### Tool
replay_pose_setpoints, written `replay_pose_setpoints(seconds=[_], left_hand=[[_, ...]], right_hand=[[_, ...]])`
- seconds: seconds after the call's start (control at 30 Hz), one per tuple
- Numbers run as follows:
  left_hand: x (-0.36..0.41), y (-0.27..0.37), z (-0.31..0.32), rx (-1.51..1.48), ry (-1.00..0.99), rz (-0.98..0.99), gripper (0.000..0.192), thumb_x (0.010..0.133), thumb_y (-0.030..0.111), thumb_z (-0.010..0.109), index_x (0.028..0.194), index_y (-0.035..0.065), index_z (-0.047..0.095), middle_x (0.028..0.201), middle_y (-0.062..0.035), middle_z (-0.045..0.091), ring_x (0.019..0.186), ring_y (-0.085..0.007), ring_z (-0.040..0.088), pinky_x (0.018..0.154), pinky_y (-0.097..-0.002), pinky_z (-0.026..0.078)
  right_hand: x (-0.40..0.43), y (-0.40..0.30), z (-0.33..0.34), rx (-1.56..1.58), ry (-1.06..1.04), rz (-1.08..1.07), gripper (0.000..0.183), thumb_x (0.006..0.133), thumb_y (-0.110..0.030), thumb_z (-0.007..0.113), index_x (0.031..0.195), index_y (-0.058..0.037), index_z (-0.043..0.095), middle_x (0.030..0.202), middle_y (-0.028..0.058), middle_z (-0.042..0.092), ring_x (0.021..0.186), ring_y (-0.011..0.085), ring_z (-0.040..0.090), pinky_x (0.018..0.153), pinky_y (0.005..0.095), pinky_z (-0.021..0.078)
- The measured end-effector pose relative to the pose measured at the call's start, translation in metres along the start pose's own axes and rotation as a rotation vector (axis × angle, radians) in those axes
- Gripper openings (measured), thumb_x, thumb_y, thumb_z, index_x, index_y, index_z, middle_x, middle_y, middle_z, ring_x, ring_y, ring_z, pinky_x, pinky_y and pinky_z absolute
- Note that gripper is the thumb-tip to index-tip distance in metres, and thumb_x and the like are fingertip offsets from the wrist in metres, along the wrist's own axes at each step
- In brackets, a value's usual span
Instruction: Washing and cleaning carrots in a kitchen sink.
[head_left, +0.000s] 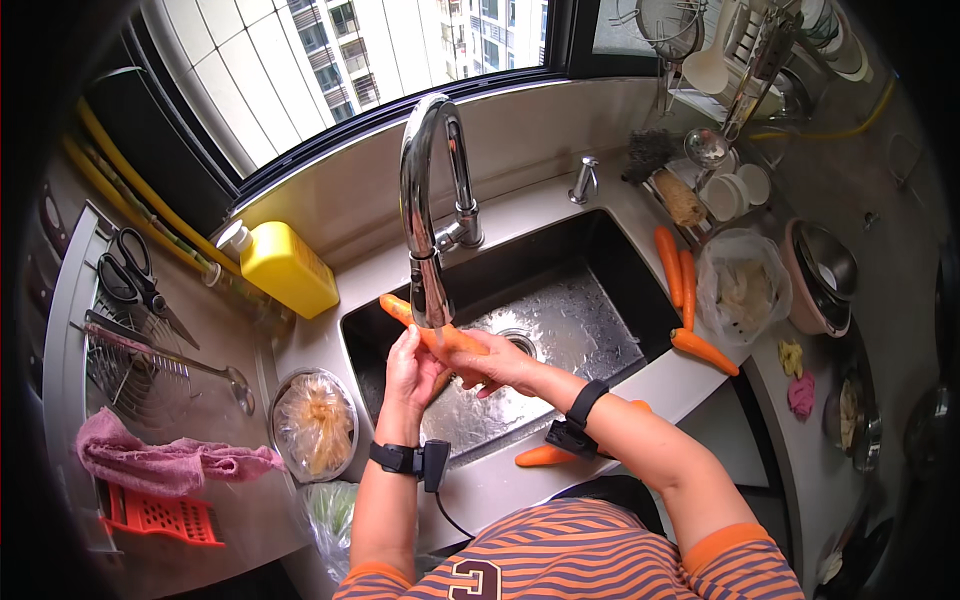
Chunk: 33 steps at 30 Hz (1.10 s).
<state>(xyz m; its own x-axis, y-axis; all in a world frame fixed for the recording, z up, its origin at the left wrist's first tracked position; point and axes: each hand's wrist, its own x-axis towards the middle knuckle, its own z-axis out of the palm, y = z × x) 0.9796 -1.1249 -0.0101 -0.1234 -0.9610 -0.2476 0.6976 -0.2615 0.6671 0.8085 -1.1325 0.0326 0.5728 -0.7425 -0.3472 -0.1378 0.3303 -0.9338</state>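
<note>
Under the spout of the chrome gooseneck faucet (431, 277), a large orange carrot (465, 341) slants across the sink (592, 300). My right hand (495, 361) grips its thick end from the right. From below, my left hand (411, 367) holds it near the middle, thumb against its side. Water appears to run from the spout onto the carrot. Below my hands, part of a brownish-orange thing (441, 382) shows in the sink, mostly hidden. Beneath my right forearm lies another carrot (541, 455) on the front counter edge, partly covered by the wrist strap.
Several carrots (669, 262) lie along the sink's right rim, beside a bag-lined bowl (742, 285). Left of the sink stand a yellow pump bottle (289, 270) and a bowl with a plastic bag (315, 427). Scissors (139, 277) and a pink cloth (150, 454) hang on the left rack.
</note>
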Motion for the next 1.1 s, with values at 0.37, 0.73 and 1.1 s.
replay_pose_setpoints(seconds=[0.37,0.73,1.1], left_hand=[[0.002,-0.036,0.038,-0.124,0.108,0.102,0.024,0.073,0.013,0.069,0.088,0.0093,0.05,0.082,-0.0007,0.057,0.075,-0.0127,0.056,0.072,-0.0287,0.048],[0.011,0.002,0.001,-0.382,0.27,-0.014,0.027,0.077,0.027,0.067,0.064,0.0127,0.048,0.064,-0.0041,0.057,0.064,-0.0149,0.057,0.065,-0.0303,0.05],[-0.021,0.011,0.023,1.051,-0.12,0.063,0.039,0.068,0.022,0.074,0.099,0.0008,0.062,0.076,-0.0061,0.063,0.062,-0.0117,0.056,0.057,-0.0245,0.046]], right_hand=[[0.006,0.034,0.018,-1.292,0.677,-0.632,0.042,0.073,-0.014,0.053,0.111,0.0001,0.044,0.082,0.0113,0.053,0.07,0.025,0.057,0.056,0.0339,0.0485],[-0.019,0.013,-0.016,-0.84,0.117,-0.364,0.057,0.058,-0.016,0.067,0.11,-0.0051,0.044,0.095,0.0197,0.056,0.089,0.0375,0.054,0.076,0.0408,0.0442],[-0.015,-0.013,-0.068,-1.598,0.31,-0.717,0.028,0.06,-0.005,0.061,0.085,-0.0117,0.049,0.082,0.0039,0.05,0.08,0.0225,0.051,0.064,0.0345,0.0411]])
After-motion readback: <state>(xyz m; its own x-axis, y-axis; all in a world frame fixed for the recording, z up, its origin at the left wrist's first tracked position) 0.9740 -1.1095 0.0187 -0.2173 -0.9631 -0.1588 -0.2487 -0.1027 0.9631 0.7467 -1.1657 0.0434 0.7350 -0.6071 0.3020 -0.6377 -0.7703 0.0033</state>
